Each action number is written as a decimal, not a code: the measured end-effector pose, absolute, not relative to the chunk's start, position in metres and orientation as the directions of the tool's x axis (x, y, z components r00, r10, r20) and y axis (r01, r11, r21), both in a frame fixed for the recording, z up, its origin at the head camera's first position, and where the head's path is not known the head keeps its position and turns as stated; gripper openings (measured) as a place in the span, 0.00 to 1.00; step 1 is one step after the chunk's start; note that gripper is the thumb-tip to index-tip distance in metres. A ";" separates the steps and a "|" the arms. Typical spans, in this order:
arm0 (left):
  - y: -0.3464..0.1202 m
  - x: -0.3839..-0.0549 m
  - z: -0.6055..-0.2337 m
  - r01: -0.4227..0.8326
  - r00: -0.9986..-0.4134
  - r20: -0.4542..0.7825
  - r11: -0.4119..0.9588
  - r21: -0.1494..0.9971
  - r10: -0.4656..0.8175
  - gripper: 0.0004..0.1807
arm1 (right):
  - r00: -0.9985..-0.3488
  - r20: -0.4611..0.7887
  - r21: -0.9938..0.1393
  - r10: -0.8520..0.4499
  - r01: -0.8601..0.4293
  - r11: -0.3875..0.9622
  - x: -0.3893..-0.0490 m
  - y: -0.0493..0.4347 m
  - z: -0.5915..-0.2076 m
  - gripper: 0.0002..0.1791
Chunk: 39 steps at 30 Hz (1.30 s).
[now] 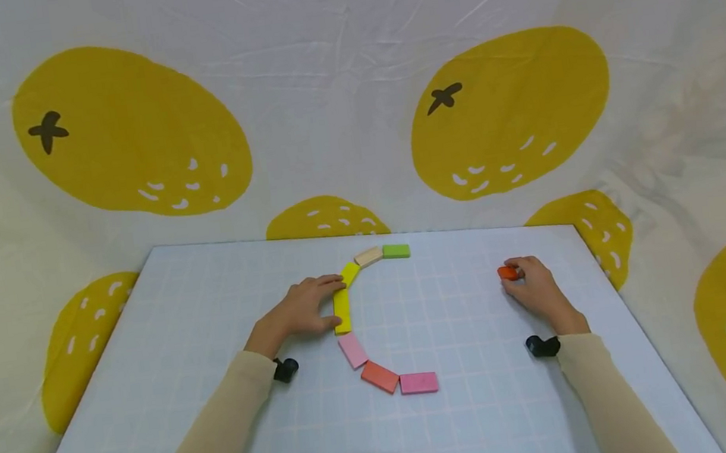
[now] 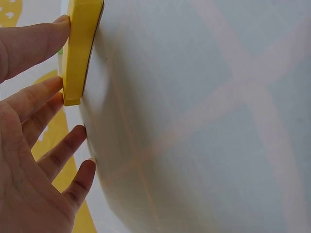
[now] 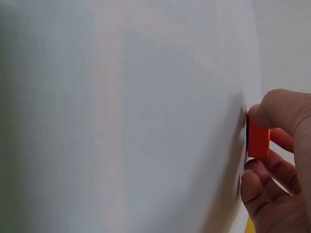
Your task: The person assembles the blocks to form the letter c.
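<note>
In the head view my left hand [image 1: 307, 308] lies against the left long side of a lower yellow block [image 1: 342, 312], thumb by its near end, index finger by its far end. The left wrist view shows the thumb and index fingertips touching one face of that yellow block [image 2: 81, 53], with the other fingers spread. On the right of the board, my right hand [image 1: 538, 287] pinches an orange-red block [image 1: 508, 273] between thumb and fingers. The right wrist view has this orange-red block [image 3: 258, 140] standing close by the board's surface.
The blocks form a curve on the white gridded board [image 1: 486, 432]: green [image 1: 396, 251], plain wood [image 1: 368, 257], upper yellow [image 1: 351, 273], lower yellow, light pink [image 1: 353, 351], coral [image 1: 380, 376] and pink [image 1: 419, 383]. A fruit-printed cloth [image 1: 334, 108] hangs behind.
</note>
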<state>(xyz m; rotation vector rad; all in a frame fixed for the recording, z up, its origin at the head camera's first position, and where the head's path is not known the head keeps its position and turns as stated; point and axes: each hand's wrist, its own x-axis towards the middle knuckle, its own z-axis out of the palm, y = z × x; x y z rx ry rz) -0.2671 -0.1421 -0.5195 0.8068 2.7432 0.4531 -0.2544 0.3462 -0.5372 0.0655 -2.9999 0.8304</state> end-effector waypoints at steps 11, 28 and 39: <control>-0.142 -0.265 -0.518 0.484 -0.817 -0.135 0.795 0.365 0.560 0.39 | -0.995 0.046 -0.515 -0.085 -0.097 0.852 -0.239 0.324 -0.528 0.23; -0.143 -0.269 -0.519 0.479 -0.817 -0.135 0.791 0.380 0.560 0.39 | -0.953 0.158 -0.507 -0.257 -0.301 0.807 -0.190 0.269 -0.527 0.19; -0.143 -0.270 -0.522 0.475 -0.822 -0.135 0.797 0.373 0.553 0.40 | -0.951 0.154 -0.523 -0.269 -0.310 0.794 -0.175 0.259 -0.528 0.17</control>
